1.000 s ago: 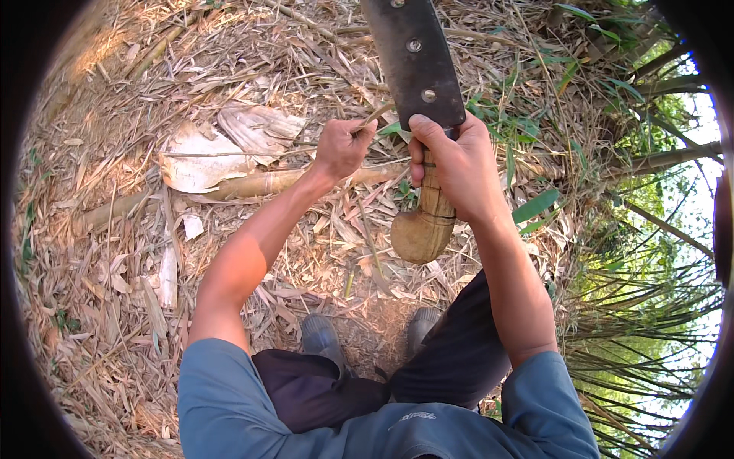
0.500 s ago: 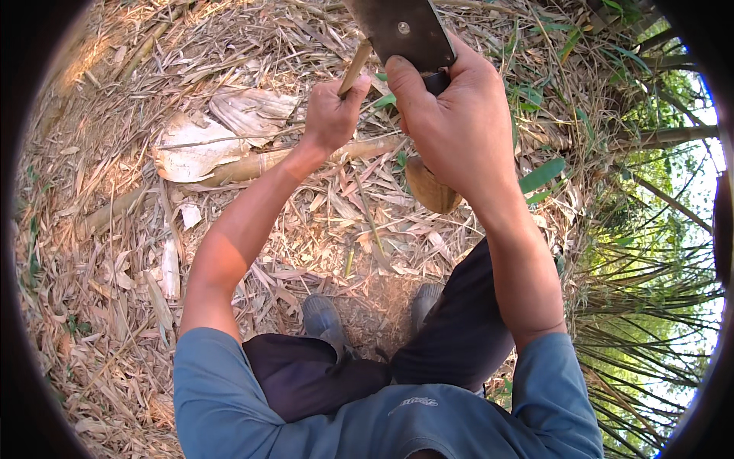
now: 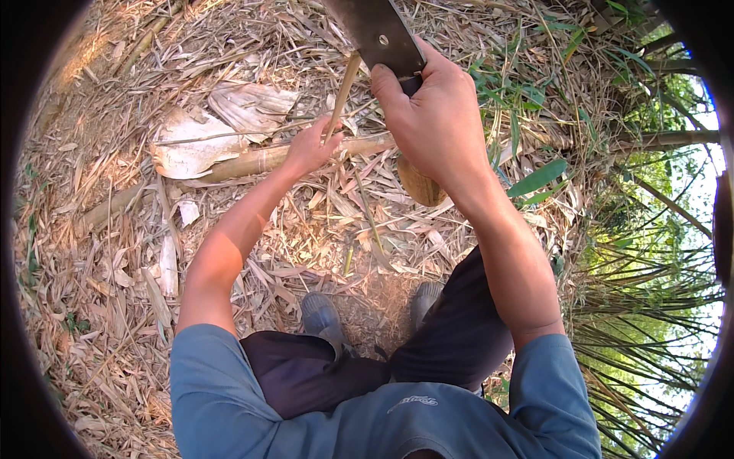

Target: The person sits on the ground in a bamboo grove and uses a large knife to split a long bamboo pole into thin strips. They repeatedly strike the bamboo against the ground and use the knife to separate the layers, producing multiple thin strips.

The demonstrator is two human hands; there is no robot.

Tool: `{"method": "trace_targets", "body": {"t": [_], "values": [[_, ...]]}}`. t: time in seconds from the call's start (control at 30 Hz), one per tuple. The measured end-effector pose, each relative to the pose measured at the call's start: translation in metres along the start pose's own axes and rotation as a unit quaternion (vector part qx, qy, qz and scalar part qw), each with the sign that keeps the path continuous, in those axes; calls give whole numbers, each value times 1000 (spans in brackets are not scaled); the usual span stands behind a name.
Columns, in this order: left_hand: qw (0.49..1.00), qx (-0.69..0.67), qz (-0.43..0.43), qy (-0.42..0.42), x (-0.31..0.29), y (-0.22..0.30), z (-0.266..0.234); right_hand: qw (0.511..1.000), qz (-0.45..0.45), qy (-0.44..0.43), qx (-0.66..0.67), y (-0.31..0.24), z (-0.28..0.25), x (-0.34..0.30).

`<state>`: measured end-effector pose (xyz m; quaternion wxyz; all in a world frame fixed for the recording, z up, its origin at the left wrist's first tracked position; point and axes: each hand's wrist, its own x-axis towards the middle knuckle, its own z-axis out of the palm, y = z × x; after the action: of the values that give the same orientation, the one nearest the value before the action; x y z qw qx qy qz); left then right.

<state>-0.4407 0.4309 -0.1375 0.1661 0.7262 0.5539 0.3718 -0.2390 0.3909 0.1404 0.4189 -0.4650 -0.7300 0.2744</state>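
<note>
My right hand (image 3: 436, 115) grips a broad dark-bladed machete (image 3: 381, 37), thumb along the base of the blade. The blade points up and runs out of the top of the view. Below my palm shows the tan wooden butt of its handle (image 3: 419, 182). Left of it, my left hand (image 3: 310, 149) holds the lower part of a thin pale wooden stick (image 3: 345, 88) between thumb and fingers. The stick's upper end meets the blade's left edge, or overlaps it; I cannot tell which.
A bamboo pole (image 3: 260, 161) lies across the ground, with a pale dry sheath (image 3: 195, 145) against it. Dry leaves cover the ground. Green leaves (image 3: 537, 177) grow at right, before thin stems (image 3: 650, 306). My boots (image 3: 321, 314) stand below.
My left hand has moved down and left along the stick, exposing more of it, and its grip looks looser. My right hand and the machete have shifted slightly left.
</note>
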Motion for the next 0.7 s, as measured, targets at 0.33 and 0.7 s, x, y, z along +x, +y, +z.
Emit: {"method": "trace_targets", "body": {"t": [0.33,0.7], "values": [[996,54,-58,-46,11,11,-11,998,-45,41,19,-13,-19,-2],[989,122,-72,-42,15,13,-3,999,-2,34,33,-12,-20,-7]]}}
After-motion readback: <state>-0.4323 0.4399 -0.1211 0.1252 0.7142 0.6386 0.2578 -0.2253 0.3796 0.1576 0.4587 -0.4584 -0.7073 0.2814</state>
